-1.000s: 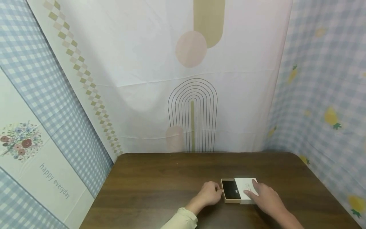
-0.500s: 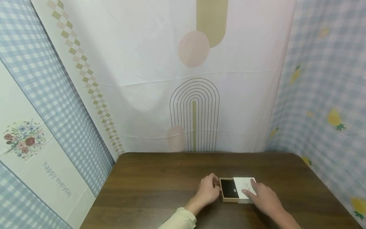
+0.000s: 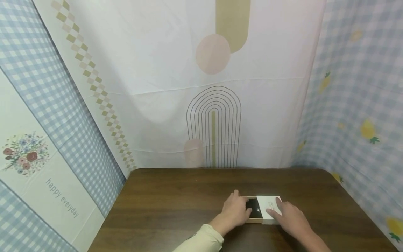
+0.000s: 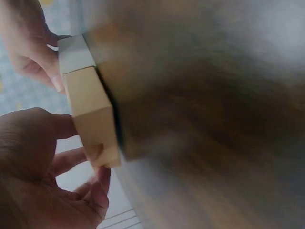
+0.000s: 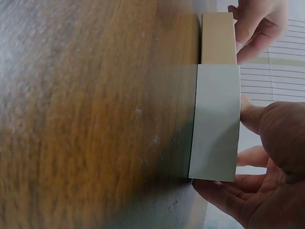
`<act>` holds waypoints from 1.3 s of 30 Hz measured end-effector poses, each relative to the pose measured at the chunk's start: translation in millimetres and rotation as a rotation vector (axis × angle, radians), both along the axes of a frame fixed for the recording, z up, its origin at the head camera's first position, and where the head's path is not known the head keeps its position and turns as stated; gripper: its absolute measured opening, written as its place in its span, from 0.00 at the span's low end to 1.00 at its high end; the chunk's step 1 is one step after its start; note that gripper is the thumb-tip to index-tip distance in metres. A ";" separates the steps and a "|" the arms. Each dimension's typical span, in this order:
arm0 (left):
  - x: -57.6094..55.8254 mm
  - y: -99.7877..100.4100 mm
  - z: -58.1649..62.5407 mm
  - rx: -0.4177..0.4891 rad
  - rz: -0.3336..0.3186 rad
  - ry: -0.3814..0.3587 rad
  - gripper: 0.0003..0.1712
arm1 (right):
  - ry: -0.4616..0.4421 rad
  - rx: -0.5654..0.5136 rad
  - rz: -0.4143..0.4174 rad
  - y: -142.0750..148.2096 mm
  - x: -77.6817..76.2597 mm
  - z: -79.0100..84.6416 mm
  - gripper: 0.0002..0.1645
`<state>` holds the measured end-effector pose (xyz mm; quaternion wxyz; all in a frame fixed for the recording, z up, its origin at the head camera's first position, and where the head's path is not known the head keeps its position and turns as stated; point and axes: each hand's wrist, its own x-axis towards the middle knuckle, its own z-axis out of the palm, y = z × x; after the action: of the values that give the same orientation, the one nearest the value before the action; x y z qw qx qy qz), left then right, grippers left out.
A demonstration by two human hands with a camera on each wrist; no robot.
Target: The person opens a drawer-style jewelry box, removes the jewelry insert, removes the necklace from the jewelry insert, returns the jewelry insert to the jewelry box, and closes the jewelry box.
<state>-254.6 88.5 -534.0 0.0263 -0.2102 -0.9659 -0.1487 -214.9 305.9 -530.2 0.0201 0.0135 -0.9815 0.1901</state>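
Observation:
A slide-out box lies on the table, its white sleeve (image 3: 267, 206) covering the right part and its tan inner tray (image 3: 254, 221) drawn out to the left. A black surface with a small white mark (image 3: 255, 209) shows inside the tray. My left hand (image 3: 234, 210) grips the tray's outer end, thumb and a finger reaching over the rim. In the left wrist view, other fingertips (image 4: 102, 181) touch the end wall near a notch. My right hand (image 3: 294, 217) holds the sleeve, thumb on top and fingers (image 5: 219, 195) round its far end.
The brown wooden table (image 3: 170, 203) has rounded back corners. Behind it hangs a white patterned cloth (image 3: 157, 105). Blue checked cloths flank the table, the left one (image 3: 78, 115) with a printed panel and the right one (image 3: 352, 105) with pineapples.
My left hand has moved right, from beside the tray's left end to over it, with thumb and finger now past the rim. The right hand stays on the sleeve.

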 end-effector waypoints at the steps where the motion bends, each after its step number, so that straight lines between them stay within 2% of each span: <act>1: 0.2 1.9 0.5 -0.025 0.006 0.016 0.22 | 0.001 -0.001 0.001 -0.1 -0.1 0.0 0.50; 6: 3.4 6.8 3.3 -0.179 0.006 0.149 0.19 | 0.001 0.009 -0.004 0.1 0.2 -0.2 0.49; 9: 4.4 8.4 3.4 -0.209 0.009 0.170 0.17 | -0.003 0.009 -0.010 0.1 0.5 0.1 0.49; 17: 1.4 12.8 5.5 -0.035 0.061 -0.027 0.17 | -0.012 0.008 -0.007 0.5 0.3 0.5 0.51; 20: -0.7 13.0 5.1 0.018 0.069 -0.067 0.19 | -0.009 0.003 -0.006 0.6 1.2 1.0 0.51; 27: -3.4 12.9 6.4 0.038 0.053 -0.031 0.27 | -0.015 0.003 0.004 1.3 1.7 0.3 0.52; 33: -3.8 9.9 8.2 0.071 0.011 0.019 0.18 | -0.038 0.005 -0.001 3.1 -0.8 -2.7 0.54; 36: -4.0 8.2 8.3 0.140 0.015 -0.007 0.15 | -0.042 0.004 -0.003 3.3 -1.3 -2.6 0.54; 39: -5.3 5.5 7.6 0.273 0.024 -0.103 0.12 | -0.047 0.002 -0.001 2.3 -1.5 -1.4 0.54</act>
<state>-259.9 94.0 -526.4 0.0070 -0.1851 -0.9392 -0.2891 -216.3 308.2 -531.6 -0.0029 0.0087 -0.9819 0.1893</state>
